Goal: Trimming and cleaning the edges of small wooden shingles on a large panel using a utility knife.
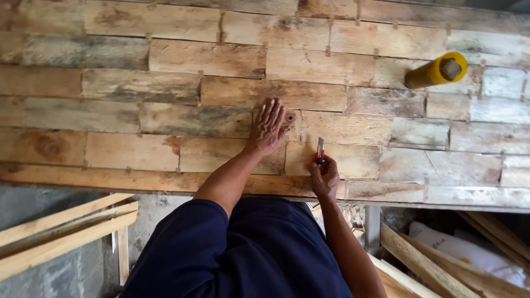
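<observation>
Left hand (269,128) flat w/ fingers spread on the wood panel (165,118), right hand (324,177) gripping a small knife (319,150) (blade tip on the board), no cut visible yet.

Left arm extended forward, left hand (269,128) flat, palm down, fingers together and pointing away from the body; right forearm angled up from lower right, right hand (324,179) closed in a fist-like grip near the near edge, thumb up.
</observation>
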